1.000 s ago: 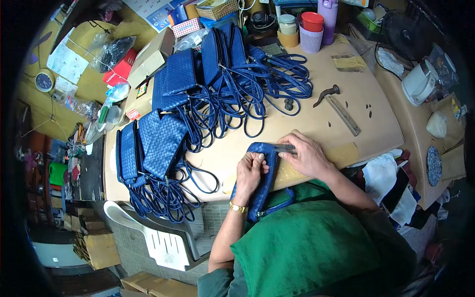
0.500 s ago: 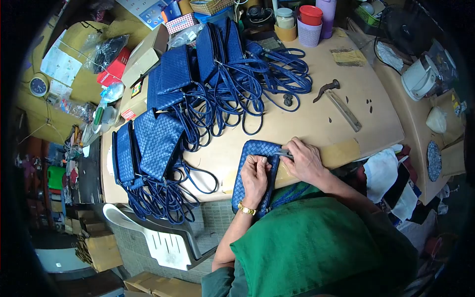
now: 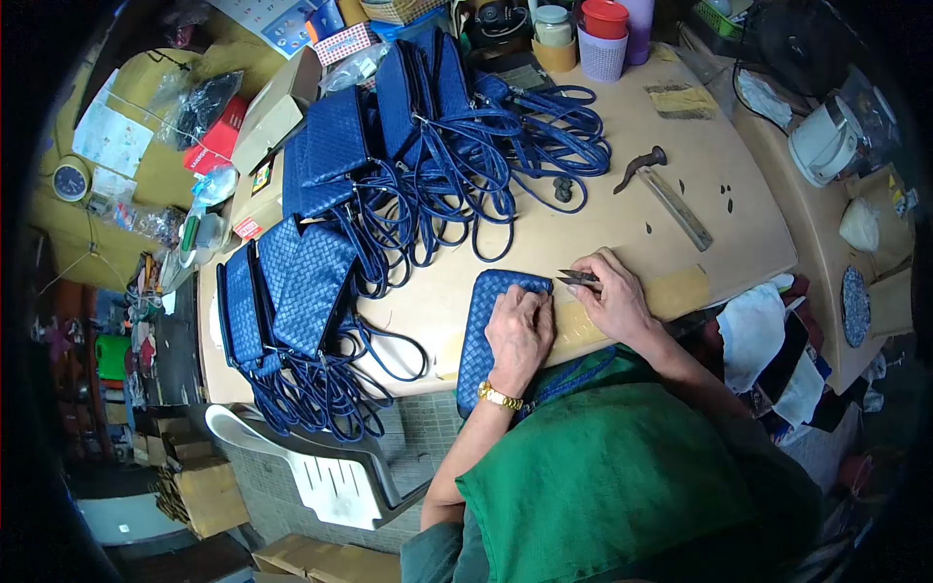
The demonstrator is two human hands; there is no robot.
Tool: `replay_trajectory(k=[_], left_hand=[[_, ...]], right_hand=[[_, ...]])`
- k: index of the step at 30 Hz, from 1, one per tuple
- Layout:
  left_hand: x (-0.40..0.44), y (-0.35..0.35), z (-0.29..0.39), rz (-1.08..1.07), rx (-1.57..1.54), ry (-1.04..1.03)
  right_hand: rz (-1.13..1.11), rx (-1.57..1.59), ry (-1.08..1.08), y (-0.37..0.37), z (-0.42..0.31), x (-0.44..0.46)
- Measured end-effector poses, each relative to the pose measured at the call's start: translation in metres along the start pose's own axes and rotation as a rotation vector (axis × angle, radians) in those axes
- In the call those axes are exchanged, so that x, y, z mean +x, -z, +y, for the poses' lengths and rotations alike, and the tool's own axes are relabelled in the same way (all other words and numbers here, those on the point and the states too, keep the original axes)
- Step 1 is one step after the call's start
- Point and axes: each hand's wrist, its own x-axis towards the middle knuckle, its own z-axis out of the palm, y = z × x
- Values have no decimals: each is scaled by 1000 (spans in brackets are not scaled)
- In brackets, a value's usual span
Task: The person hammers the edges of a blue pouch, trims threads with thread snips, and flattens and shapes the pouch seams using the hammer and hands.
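Note:
A blue woven purse [image 3: 476,335] lies at the table's front edge, partly over it, with its strap trailing toward the green apron. My left hand [image 3: 519,332], a gold watch at the wrist, is closed with bent fingers on the purse's right edge; the fingertips are hidden. In my right hand [image 3: 616,299] is a pair of thread snips [image 3: 577,278], dark pointed blades slightly apart and aimed left. The blades are just off the purse's upper right corner, not touching it.
Several more blue woven purses [image 3: 335,141] with tangled straps [image 3: 466,180] cover the table's left and back. A hammer [image 3: 671,199] lies on the right side. A white plastic chair [image 3: 326,476] stands below left. Cups and jars [image 3: 603,53] line the back.
My left hand has gone from a pinch above the purse to lying over its right edge. My right hand with the snips has drawn slightly right and up, away from the purse.

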Motion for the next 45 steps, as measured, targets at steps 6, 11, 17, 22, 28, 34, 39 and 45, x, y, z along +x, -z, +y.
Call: replay_trajectory(k=[6, 11, 17, 22, 28, 34, 39, 45], left_hand=[[3, 7, -17, -76, -255, 259], [-2, 3, -17, 6, -288, 171], [-6, 4, -11, 71, -223, 23], [-10, -2, -14, 142, -194, -92], [-17, 39, -6, -162, -264, -109], [-29, 60, 0, -231, -22, -15], [-12, 119, 9, -307, -949, 446], [-12, 127, 0, -264, -1002, 373]], right_hand=[[-146, -2, 25, 6, -11, -6], [-156, -133, 164, -8, -16, -11], [-87, -182, 204, -12, -19, -12], [-95, -232, 168, -20, -9, -11], [37, -220, 65, -7, 3, 6], [153, -560, 271, 18, -7, 32], [-296, 390, 415, 11, -50, 37], [-533, 780, 127, -11, -48, 31]])
